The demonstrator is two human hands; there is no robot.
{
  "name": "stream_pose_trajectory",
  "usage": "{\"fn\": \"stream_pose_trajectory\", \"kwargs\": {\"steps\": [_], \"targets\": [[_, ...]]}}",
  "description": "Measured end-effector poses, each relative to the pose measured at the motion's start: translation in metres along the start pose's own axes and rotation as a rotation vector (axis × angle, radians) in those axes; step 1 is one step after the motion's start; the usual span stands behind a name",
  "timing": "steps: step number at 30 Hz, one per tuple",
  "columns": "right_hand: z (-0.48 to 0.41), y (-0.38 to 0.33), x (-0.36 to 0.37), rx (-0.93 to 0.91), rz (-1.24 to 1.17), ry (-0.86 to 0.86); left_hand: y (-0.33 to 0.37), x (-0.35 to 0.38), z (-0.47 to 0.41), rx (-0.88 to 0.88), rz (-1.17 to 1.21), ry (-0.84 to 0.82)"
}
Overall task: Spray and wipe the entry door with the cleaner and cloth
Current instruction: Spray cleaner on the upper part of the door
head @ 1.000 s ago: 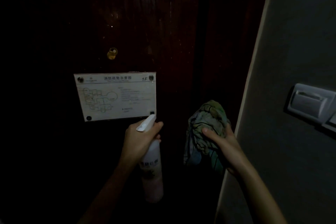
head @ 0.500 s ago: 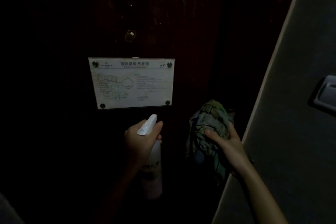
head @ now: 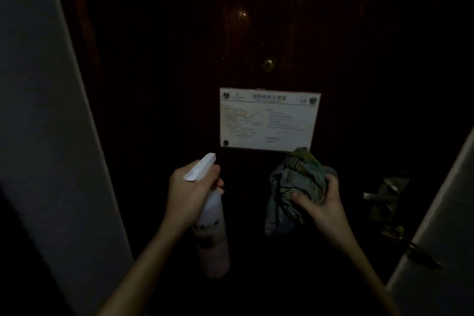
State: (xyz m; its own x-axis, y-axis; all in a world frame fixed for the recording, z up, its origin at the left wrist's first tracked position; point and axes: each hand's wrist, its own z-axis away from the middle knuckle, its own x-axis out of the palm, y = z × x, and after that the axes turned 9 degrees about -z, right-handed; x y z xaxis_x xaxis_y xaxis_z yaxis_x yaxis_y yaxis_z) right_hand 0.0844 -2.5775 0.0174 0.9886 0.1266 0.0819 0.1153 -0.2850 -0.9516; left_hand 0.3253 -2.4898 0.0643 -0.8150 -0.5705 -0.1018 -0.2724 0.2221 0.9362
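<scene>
Swung left since a second ago, pulling a pale wall (head: pixel 46 136) into view at left and a handle (head: pixel 379 196) at right, and centring sign (head: pixel 269 118). Gripping bottle (head: pixel 213 233) in left hand (head: pixel 191 187), fingers curled round the neck, nozzle pointed at door (head: pixel 179 84) below the sign. Clutching bunched cloth (head: pixel 295 187) in right hand (head: pixel 320 202), held up just under the sign's lower right corner; cannot tell whether pressed to the door. Judging by faint glints high on the panel, possibly sprayed up there already; too dark to confirm. Probably early on: most spraying and wiping left to do.
</scene>
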Motion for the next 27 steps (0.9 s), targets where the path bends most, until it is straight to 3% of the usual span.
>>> {"fn": "stream_pose_trajectory", "kwargs": {"steps": [6, 12, 19, 27], "targets": [[0.010, 0.004, 0.048, -0.031, -0.035, -0.090, 0.009, -0.075, 0.006, 0.063, -0.062, 0.138], [0.008, -0.001, 0.109, -0.095, 0.129, -0.205, 0.014, -0.132, -0.020, 0.075, -0.056, 0.226], [-0.026, -0.025, 0.189, -0.330, 0.382, -0.238, 0.028, -0.172, -0.090, 0.107, 0.021, 0.275], [-0.108, -0.133, 0.268, -0.673, 0.600, -0.184, 0.111, -0.198, -0.190, 0.249, -0.042, 0.221]]}}
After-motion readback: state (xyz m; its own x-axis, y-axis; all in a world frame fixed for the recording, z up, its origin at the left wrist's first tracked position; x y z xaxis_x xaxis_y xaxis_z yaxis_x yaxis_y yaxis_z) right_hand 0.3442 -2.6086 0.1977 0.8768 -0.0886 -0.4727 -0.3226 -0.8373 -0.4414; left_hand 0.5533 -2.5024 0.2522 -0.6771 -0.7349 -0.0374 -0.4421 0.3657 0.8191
